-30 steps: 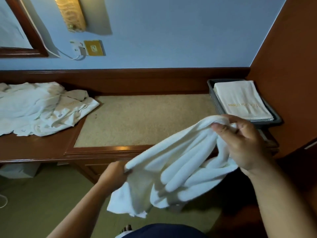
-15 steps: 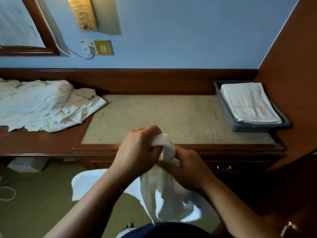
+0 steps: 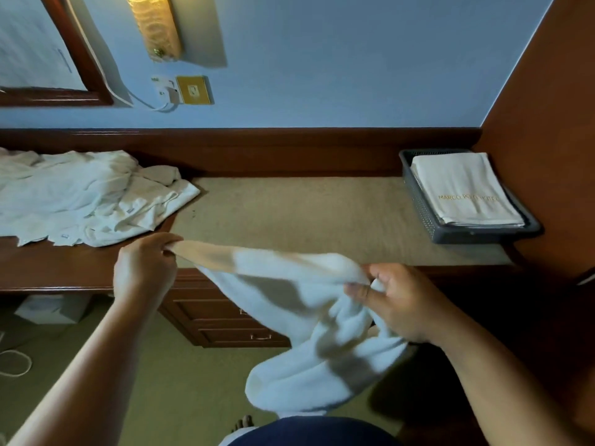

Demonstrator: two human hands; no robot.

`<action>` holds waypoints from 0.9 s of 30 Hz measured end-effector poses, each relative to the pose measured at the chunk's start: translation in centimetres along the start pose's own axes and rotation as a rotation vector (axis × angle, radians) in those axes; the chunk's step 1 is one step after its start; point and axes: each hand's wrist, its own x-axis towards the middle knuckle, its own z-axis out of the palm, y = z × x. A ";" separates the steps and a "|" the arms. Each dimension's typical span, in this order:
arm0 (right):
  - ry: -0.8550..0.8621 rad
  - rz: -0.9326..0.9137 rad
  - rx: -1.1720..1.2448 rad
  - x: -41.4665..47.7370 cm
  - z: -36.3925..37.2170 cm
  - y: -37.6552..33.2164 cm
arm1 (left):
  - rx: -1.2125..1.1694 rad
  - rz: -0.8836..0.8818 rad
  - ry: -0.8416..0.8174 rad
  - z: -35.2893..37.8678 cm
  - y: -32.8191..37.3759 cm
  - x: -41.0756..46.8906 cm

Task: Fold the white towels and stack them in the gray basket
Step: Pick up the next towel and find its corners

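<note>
A white towel hangs bunched in the air in front of the desk edge. My left hand pinches one corner of it at the left. My right hand grips the towel's upper edge at the right, and the rest sags below toward my lap. The gray basket stands at the desk's far right and holds a folded white towel with gold lettering. A heap of unfolded white towels lies on the desk's left side.
The wooden desk has a beige inlaid top between the heap and the basket. A wooden panel rises right of the basket. Drawers sit under the desk, a white box and a cord lie on the floor.
My hands were together on the towel half a second ago. They have moved apart, the left one up and left, the right one to the right, stretching the towel's edge between them.
</note>
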 end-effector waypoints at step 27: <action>0.326 -0.627 0.137 -4.5 2.4 -6.1 | -1.604 0.012 -1.228 -1.1 12.8 -12.4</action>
